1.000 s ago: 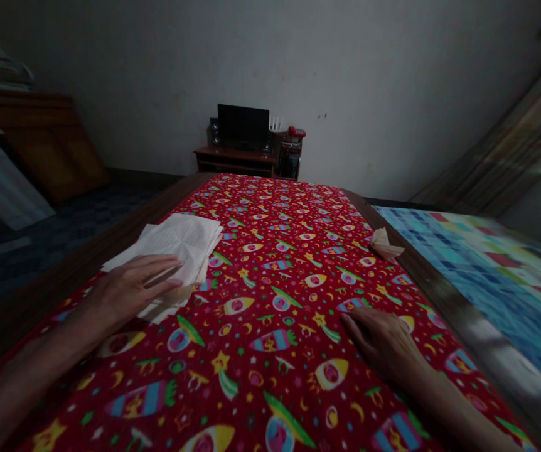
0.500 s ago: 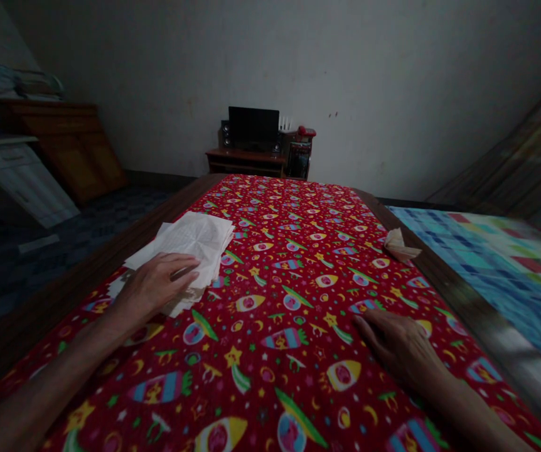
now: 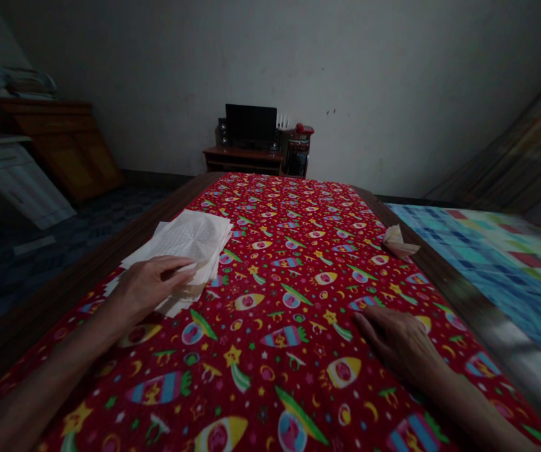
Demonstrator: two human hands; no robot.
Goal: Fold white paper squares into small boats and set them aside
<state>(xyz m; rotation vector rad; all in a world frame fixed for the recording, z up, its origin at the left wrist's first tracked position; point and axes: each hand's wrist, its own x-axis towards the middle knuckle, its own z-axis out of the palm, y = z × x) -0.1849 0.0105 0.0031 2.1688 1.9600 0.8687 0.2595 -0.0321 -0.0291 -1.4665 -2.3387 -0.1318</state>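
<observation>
My left hand (image 3: 150,282) is over a loose stack of white paper sheets (image 3: 188,235) on the left of the red patterned cloth. Its thumb and fingertips come together at the near edge of the top sheet, which shows creases and faint printing. On the right, my right hand (image 3: 400,342) lies palm down on the cloth (image 3: 270,301), holding nothing, with its thumb a little apart from the fingers. Beyond it, by the table's right edge, sits a small folded paper piece (image 3: 400,242) with its flaps standing up.
Dark wooden table edges (image 3: 444,276) border the cloth. A bed with a checked cover (image 3: 487,270) stands to the right. At the far wall are a monitor (image 3: 250,124) on a small desk and a red telephone (image 3: 304,129). Wooden (image 3: 77,150) and white cabinets (image 3: 21,182) stand left.
My left thumb and fingers have drawn together at the top sheet's edge. The right hand stays in place, and the whole view has shifted slightly.
</observation>
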